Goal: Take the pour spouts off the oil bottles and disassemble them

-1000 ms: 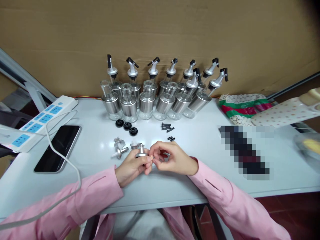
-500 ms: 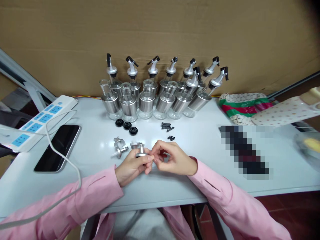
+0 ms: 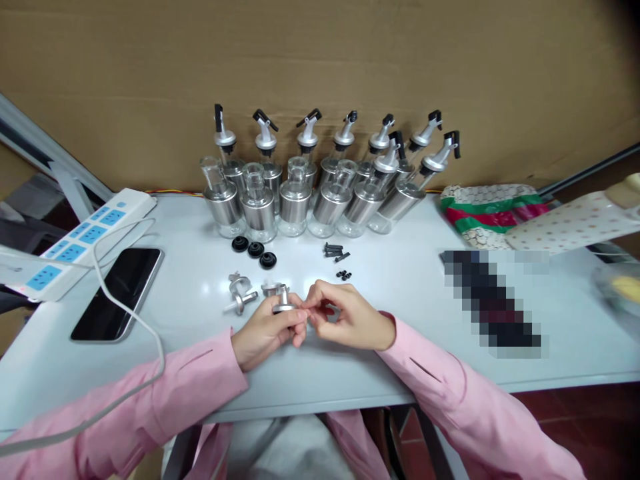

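Observation:
My left hand (image 3: 273, 328) is closed around a silver pourer spout (image 3: 283, 304), its stem pointing up between thumb and fingers. My right hand (image 3: 345, 317) is pinched shut against the left fingertips; whatever it may hold is too small or hidden to make out. Just beyond the left hand lie more silver pourer spouts (image 3: 241, 293). Farther back sit three round black stoppers (image 3: 256, 249). Beyond the right hand are several black levers (image 3: 334, 251) and a little group of small black parts (image 3: 344, 275).
Glass bottles with steel sleeves (image 3: 294, 202) stand in rows at the back, several topped with pourers. At left are a power strip (image 3: 87, 240), a phone (image 3: 120, 293) and a white cable (image 3: 133, 310). A patterned bag (image 3: 493, 213) and a blurred-out dark item (image 3: 493, 300) lie at right.
The whole view has shifted very slightly. Both hands keep nearly the same pose, fingertips still together at the silver pourer spout.

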Demonstrator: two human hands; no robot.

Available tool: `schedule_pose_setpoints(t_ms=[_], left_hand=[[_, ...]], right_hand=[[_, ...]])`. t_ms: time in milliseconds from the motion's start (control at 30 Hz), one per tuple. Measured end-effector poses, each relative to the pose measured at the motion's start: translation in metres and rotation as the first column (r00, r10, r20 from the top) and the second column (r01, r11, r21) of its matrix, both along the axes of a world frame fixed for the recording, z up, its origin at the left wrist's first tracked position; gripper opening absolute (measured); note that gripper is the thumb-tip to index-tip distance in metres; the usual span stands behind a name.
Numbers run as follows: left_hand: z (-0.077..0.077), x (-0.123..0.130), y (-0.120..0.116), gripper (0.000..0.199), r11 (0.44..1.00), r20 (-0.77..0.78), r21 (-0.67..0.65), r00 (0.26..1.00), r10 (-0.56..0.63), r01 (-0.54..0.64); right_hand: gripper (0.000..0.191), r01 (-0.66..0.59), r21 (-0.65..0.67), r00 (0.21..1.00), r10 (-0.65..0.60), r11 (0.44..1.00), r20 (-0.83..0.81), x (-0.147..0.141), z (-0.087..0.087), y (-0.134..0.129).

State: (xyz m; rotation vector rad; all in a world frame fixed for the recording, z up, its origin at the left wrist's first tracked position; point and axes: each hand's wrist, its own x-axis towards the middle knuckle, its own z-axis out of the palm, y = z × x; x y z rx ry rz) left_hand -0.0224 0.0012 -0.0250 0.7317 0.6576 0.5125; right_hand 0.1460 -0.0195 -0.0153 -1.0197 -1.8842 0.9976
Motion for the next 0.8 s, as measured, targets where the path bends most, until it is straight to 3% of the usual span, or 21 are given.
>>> schedule_pose_setpoints(t_ms=[367,567,800], left_hand=[[0.001,0.001,0.001,0.020,0.998,0.030,-0.057,0.999,0.030,-0.028],[0.001,0.001,0.002,0.019,0.997,0.043,-0.066,0.999,0.032,-0.029],[0.002,0.000,0.002,0.025,1.000,0.036,-0.023,0.999,-0.010,0.011]], right_hand=[[0.007,0.064,-0.023,0.998,-0.065,0.998,-0.007,0.005,0.010,0.003],[0.010,-0.007,-0.114,0.999,0.001,0.993,-0.050,0.009,0.009,0.006],[0.009,-0.003,-0.176,0.990,-0.023,0.984,-0.143,0.008,0.008,0.006]])
